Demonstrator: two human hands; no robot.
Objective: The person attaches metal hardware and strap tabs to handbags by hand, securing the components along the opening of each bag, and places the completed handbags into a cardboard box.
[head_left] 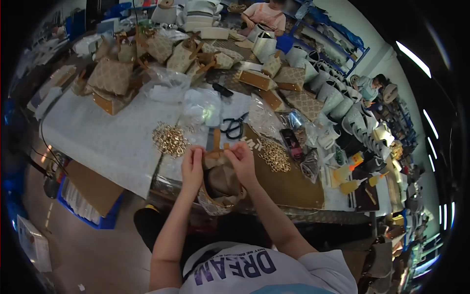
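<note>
Your left hand (193,164) and right hand (241,159) pinch the far edge of the open bag (221,180), which sits between them; metal rings (170,139) lie left of the bag, scissors (235,128) beyond it.

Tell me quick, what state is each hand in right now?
Left hand: closed, holding the bag near its top.
Right hand: closed, holding the bag's other side.

Leftward: open lane over pale table covering (100,139), skirting near side of gold-coloured hardware heap (169,140) beside left hand (192,165). Ahead: black-handled scissors (234,127), then patterned bags (181,56). Rightward: second hardware heap (275,158), yellow-bodied bottles (341,175) beyond.
</note>
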